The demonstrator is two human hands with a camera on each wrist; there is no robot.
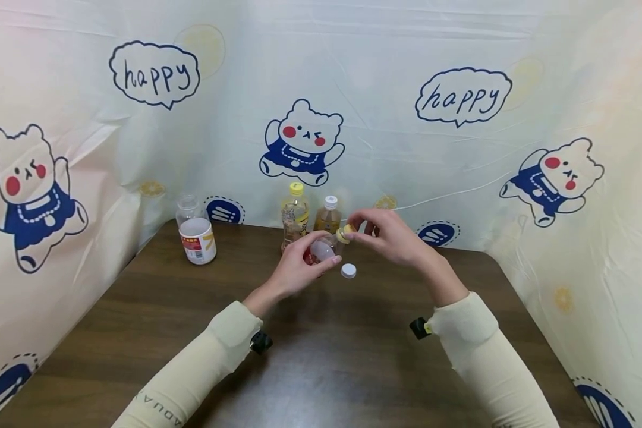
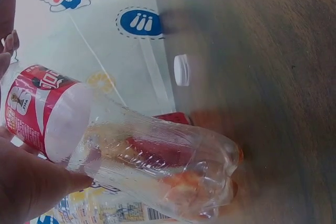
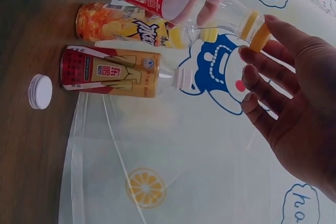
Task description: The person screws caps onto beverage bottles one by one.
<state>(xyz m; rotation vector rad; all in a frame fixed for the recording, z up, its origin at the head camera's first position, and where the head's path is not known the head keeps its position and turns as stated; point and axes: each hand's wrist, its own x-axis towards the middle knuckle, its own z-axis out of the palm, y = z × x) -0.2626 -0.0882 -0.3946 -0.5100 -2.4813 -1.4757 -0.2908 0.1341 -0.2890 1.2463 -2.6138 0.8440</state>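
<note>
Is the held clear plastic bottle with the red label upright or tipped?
Tipped: in the head view, the bottle slants from the left hand toward the right hand.

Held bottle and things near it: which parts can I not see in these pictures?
Left wrist: mouth end of the held bottle, cut off by the left edge.
Right wrist: its base, cut off by the top edge.
Head: lower part of the white-capped bottle, behind the left hand and held bottle.
Head: part of the yellow cap, behind the right hand.

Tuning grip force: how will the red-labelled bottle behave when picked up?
Probably light: the red-labelled bottle looks empty. It may dent under a hard squeeze, since its clear plastic looks thin. Its rounded sides suggest it could roll if laid down.
</note>
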